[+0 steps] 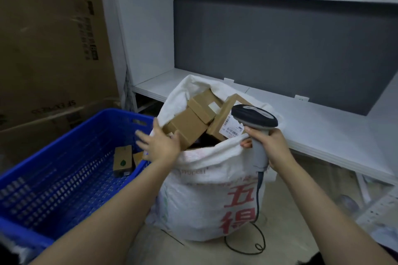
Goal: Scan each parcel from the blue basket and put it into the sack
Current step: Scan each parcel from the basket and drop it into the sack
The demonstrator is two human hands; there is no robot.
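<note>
A white woven sack (206, 196) with red characters stands on the floor, filled with several brown cardboard parcels (189, 122); one parcel (228, 122) shows a white barcode label. My left hand (159, 140) hovers with fingers spread at the sack's left rim, touching a parcel's corner and holding nothing. My right hand (273, 146) grips the grey handle of a barcode scanner (254, 116) and also pinches the sack's rim. The blue basket (64, 178) sits to the left with two small parcels (122, 159) in its far corner.
Large cardboard boxes (51, 38) lean against the wall behind the basket. A white shelf unit (301, 127) runs behind the sack at knee height. The scanner's black cable (258, 241) loops on the floor beside the sack.
</note>
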